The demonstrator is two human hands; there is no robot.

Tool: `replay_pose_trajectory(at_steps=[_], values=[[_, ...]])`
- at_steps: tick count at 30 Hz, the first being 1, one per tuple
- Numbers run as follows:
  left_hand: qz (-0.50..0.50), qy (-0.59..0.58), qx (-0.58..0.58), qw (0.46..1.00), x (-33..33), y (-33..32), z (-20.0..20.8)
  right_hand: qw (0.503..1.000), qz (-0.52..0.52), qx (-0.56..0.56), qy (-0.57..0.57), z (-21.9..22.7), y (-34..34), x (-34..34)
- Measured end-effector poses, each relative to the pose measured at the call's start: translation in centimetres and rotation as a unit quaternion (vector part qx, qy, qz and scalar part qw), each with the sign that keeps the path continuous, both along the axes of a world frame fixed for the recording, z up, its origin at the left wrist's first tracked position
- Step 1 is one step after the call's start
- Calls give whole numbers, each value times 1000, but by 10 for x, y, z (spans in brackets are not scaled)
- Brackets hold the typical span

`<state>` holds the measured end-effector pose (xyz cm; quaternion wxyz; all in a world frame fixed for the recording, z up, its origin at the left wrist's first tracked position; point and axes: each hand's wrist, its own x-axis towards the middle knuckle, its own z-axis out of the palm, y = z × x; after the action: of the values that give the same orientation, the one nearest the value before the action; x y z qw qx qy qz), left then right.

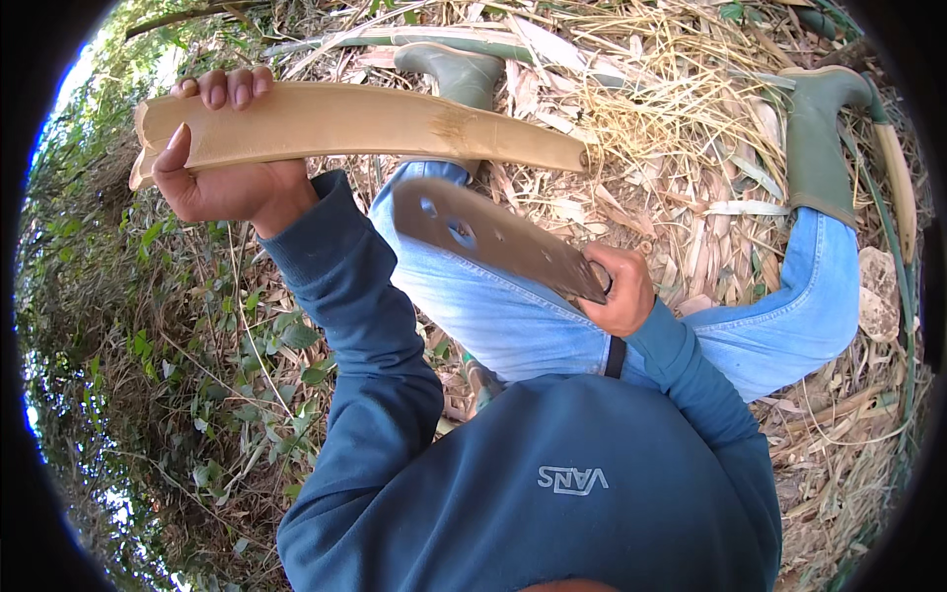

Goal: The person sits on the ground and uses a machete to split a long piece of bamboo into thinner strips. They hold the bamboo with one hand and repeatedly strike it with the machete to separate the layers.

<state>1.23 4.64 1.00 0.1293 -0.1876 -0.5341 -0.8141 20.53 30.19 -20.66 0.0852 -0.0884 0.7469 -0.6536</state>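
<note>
Tan bamboo piece (345, 120) in left grip (225, 189)

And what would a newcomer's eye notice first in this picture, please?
Probably the long, pale, curved piece, gripped in the left hand at upper left. Next comes the broad dark blade with holes, held in the right hand and crossing the blue jeans near the centre. At upper right, a tall green boot stands out.

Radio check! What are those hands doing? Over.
Left hand: gripping long tan piece.
Right hand: holding broad blade, apart from piece.
Denim-clad leg behind blade in view.
</note>
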Motion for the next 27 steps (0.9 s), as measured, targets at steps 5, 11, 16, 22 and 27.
replay_pose_trajectory(at_steps=[5, 11, 16, 22, 27], values=[[12, -7, -4, 1000, 1, 0, -1, 994, -15, 99, -39, -32, -3, -11], [15, -6, -2, 1000, 3, -3, -1, 997, -4, 5, 77, -29, -5, -9], [8, -13, -2, 1000, 0, -15, -3, 997, 4, 66, -48, -15, -3, -20], [5, -14, 2, 1000, -2, -10, -6, 988, 14, 113, -104, -38, -7, -19], [6, -6, 28, 1000, -3, -15, -6, 985, 29, 104, -135, -20, -5, -19]])
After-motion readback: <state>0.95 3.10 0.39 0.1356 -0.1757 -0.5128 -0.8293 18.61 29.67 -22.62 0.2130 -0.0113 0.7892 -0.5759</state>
